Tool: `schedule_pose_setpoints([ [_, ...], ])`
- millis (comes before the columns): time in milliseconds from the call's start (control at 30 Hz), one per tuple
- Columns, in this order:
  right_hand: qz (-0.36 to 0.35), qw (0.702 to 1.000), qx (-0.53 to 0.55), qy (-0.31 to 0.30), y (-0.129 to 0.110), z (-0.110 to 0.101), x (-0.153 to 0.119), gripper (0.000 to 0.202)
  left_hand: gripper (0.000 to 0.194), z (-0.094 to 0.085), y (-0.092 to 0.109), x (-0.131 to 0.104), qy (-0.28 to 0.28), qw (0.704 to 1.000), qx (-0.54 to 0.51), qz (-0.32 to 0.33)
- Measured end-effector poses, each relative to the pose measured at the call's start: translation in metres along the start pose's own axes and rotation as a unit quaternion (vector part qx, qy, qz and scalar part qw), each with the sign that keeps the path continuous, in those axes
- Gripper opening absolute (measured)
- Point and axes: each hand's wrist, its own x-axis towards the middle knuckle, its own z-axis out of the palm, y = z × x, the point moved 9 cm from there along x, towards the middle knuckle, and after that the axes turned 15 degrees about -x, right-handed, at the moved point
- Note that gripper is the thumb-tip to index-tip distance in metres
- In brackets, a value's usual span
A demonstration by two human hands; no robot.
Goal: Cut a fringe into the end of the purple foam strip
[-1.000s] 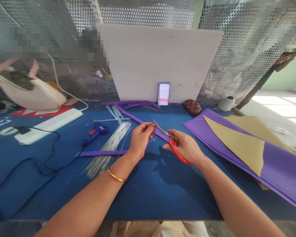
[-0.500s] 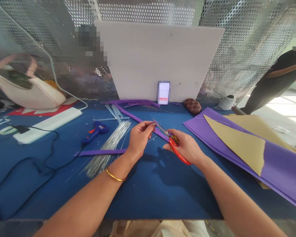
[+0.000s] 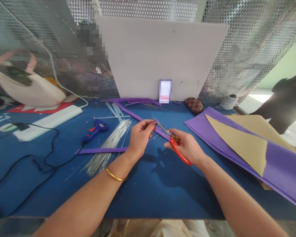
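My right hand (image 3: 186, 146) is closed around red-handled scissors (image 3: 179, 151), whose blades point up and left toward my other hand. A small yellow and dark part shows beside the handles, its kind unclear. My left hand (image 3: 141, 136) pinches thumb and fingers together at the blade tips; what is between them is too small to make out. A long purple strip (image 3: 129, 111) runs on the blue table behind the fingers and under the scissors. Left of my left wrist lie a bundle of thin metal wires (image 3: 108, 148) and another purple strip (image 3: 93, 151).
A blue glue gun (image 3: 96, 130), clear glue sticks (image 3: 114, 110) and a white power strip (image 3: 49, 123) lie left. A phone (image 3: 165, 91) leans on a white board (image 3: 162, 56). Purple and tan sheets (image 3: 236, 141) cover the right side. A person (image 3: 283, 102) stands beyond.
Both hands and the scissors have hardly moved. The view has tilted slightly, and the person at the far right has shifted, with less of the body in view.
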Motion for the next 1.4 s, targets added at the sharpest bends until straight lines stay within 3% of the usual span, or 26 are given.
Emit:
schedule_pose_setpoints([
  [433,0.021,0.999,-0.027,0.004,-0.0007,-0.0021,-0.0016,0.048,0.011,0.0013,0.0037,0.0000,-0.005,1.000,0.006,0.014],
  [900,0.027,0.999,0.041,-0.005,-0.0017,-0.0033,-0.0024,0.035,0.010,0.0017,0.0060,-0.0007,-0.003,1.000,-0.009,0.019],
  [1400,0.000,1.000,0.013,0.008,-0.0021,-0.0029,-0.0005,0.031,0.011,0.0000,-0.0009,0.0013,-0.001,1.000,-0.026,-0.008],
])
